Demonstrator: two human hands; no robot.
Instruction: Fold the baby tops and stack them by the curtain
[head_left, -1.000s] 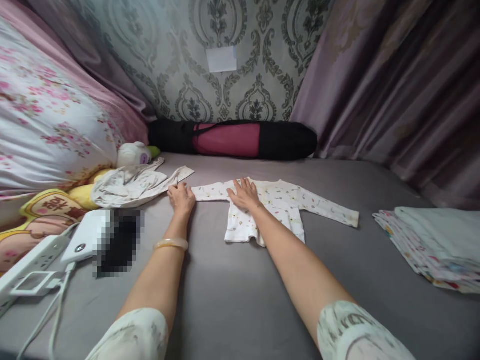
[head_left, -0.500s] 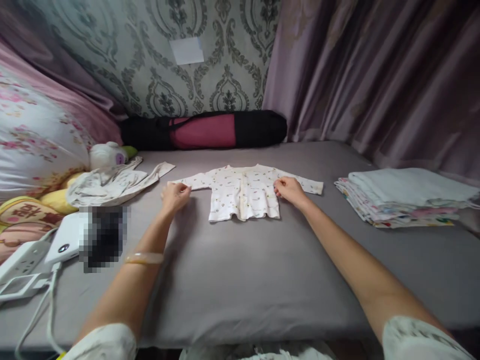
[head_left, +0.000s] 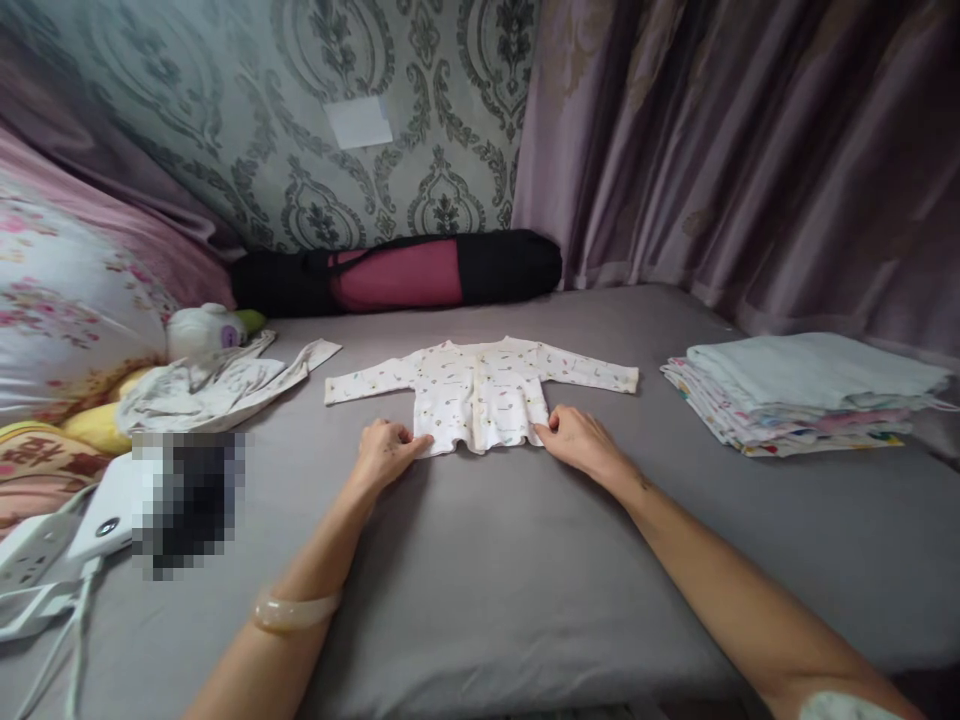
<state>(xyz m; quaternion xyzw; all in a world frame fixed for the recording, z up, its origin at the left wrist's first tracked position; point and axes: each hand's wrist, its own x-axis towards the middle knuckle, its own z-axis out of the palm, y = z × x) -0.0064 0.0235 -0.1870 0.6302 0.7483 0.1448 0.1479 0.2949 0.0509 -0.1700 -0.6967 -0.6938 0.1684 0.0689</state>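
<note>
A small white baby shirt (head_left: 480, 395) with a fine print lies spread on the grey sheet (head_left: 480, 560), both sleeves stretched out sideways and the hem towards me. My left hand (head_left: 388, 450) pinches the hem's left corner between thumb and fingers. At the opposite bottom corner, my right hand (head_left: 581, 438) grips the fabric in the same way. The hem between the two hands is slightly wavy.
To the right sits a stack of folded cloths (head_left: 810, 390). On the left lie a crumpled light garment (head_left: 210, 390), a plush toy (head_left: 202, 330), a floral pillow (head_left: 82, 310), a white power bank (head_left: 116, 505) and a power strip (head_left: 34, 548). A black-and-red long bag (head_left: 397, 275) lies along the wall.
My left hand has moved from the left sleeve's cuff to the lower left hem corner. My right hand has slid from the shirt's right side down to the lower right corner.
</note>
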